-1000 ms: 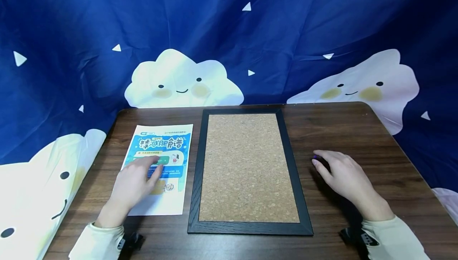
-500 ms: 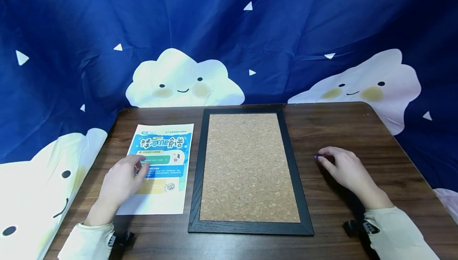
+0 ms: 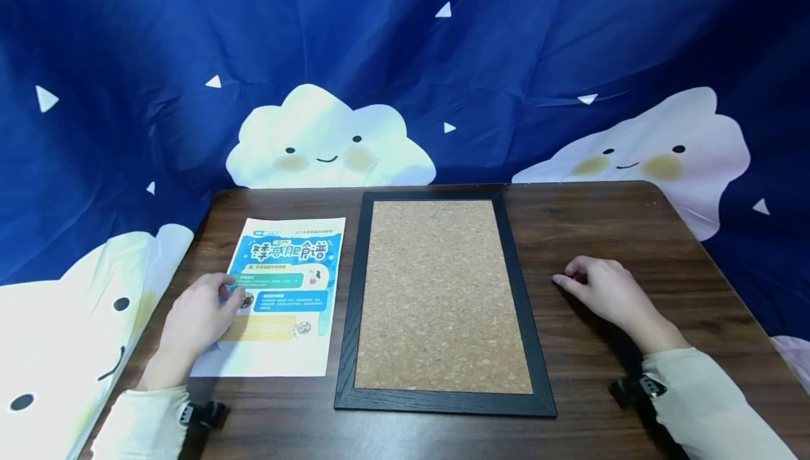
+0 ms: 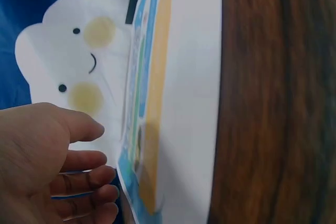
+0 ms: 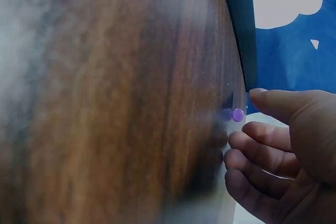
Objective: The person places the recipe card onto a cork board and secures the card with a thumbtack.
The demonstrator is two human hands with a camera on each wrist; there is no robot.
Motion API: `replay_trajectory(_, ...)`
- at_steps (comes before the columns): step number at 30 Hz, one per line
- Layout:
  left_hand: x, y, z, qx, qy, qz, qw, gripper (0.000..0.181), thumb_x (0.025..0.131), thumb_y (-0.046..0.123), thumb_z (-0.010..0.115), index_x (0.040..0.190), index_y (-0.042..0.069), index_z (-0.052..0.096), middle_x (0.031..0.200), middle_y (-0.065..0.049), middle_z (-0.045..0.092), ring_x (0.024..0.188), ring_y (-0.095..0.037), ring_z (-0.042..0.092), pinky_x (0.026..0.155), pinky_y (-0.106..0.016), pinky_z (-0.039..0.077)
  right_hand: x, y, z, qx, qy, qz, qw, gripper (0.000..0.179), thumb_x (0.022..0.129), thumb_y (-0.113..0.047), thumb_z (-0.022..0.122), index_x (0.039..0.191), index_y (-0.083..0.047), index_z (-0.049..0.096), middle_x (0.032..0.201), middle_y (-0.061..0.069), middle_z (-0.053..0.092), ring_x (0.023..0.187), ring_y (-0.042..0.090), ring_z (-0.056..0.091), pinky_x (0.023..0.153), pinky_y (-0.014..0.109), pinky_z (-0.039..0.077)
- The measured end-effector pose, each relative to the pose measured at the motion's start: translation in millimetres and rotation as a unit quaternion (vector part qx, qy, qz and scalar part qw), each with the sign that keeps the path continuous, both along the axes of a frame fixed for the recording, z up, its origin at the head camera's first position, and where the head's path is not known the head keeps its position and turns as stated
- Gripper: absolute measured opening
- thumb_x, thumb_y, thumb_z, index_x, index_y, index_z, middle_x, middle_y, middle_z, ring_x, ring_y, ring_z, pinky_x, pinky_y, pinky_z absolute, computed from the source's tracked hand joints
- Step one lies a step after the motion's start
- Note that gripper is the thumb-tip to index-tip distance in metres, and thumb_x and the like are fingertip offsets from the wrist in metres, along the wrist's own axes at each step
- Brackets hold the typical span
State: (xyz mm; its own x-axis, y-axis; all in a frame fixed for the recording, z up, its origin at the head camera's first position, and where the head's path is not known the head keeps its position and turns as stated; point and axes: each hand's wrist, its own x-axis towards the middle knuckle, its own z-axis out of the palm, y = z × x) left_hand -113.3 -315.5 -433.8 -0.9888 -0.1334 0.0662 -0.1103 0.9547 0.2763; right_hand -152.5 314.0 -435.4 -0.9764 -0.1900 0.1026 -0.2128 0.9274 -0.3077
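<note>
My left hand (image 3: 201, 314) is over the left edge of a printed paper sheet (image 3: 287, 354), its fingers loosely bent. In the left wrist view, thumb and fingers (image 4: 86, 177) are apart and hold nothing. My right hand (image 3: 616, 297) is low over the table, right of a black-framed cork board (image 3: 439, 298). In the right wrist view, a small purple round-headed piece, resembling a push pin (image 5: 238, 115), lies between the thumb and the bent fingers; neither appears to grip it. The right hand hides it in the head view.
The brown wooden table (image 3: 443, 435) carries the sheet and the board side by side. Behind it hangs a blue curtain (image 3: 481, 59) with white clouds. A black wrist camera (image 3: 209, 415) is worn at the left cuff, another camera (image 3: 626, 391) at the right.
My left hand has drawn back leftward across the sheet, uncovering more of its print. The right hand has shifted slightly, and its thumb now covers the purple piece in the head view.
</note>
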Motion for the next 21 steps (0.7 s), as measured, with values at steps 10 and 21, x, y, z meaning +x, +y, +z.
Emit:
replay_trajectory(10,-5.1,-18.5,-12.3,-0.007,-0.059,0.053,0.9968,0.046,0.09,0.037,0.06,0.109,-0.005,0.059,0.099,-0.021,0.056,0.076,-0.029,0.052,0.057,-0.039,0.042,-3.0,-2,-5.6,0.004,0.002,0.008,1.0,0.014,0.088,-0.021,0.068,0.083,-0.008,0.068,0.073,0.001,0.065,0.064,0.015,0.056,0.058,0.039,0.046)
replay_trajectory(21,-13.0,-27.5,-17.6,0.02,-0.084,0.052,0.9949,0.03,0.09,0.03,0.063,0.097,0.001,0.057,0.091,-0.016,0.054,0.075,-0.027,0.051,0.058,-0.035,0.039,-4.3,-2,-8.4,0.004,0.001,0.009,0.9999,0.009,0.087,-0.017,0.068,0.082,-0.01,0.067,0.074,0.001,0.064,0.065,0.015,0.055,0.059,0.036,0.045)
